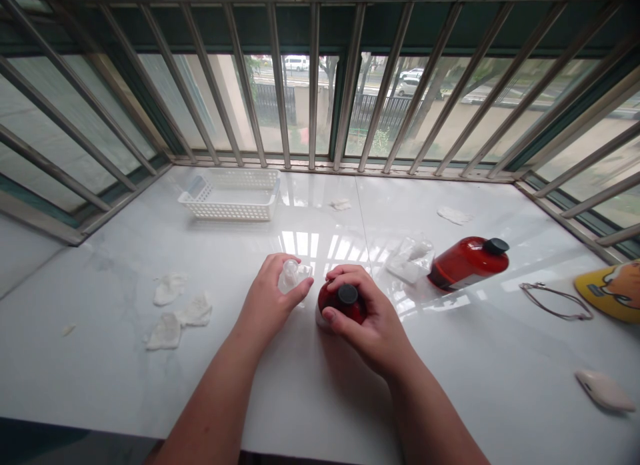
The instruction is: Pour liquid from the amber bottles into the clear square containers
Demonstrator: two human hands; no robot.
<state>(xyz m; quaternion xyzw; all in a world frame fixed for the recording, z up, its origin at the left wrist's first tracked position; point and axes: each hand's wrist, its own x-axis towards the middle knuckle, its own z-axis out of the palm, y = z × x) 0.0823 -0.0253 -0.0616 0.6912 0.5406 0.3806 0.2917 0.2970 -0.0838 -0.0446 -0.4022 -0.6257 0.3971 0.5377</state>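
My left hand curls around a small clear container with a rounded top, standing on the white surface; its exact kind is hard to make out. Thumb and fingers sit on either side of it. Just to the right, my right hand grips a dark red bottle with a black cap. That bottle is upright, its cap showing between my thumb and fingers. A second red bottle with a black cap is farther right, beside a crumpled clear plastic wrapper.
A white perforated basket is at the back left. Crumpled white tissues lie on the left, others at the back. Toward the right are a cord loop, a yellow object and a pale case. Metal bars line the windows.
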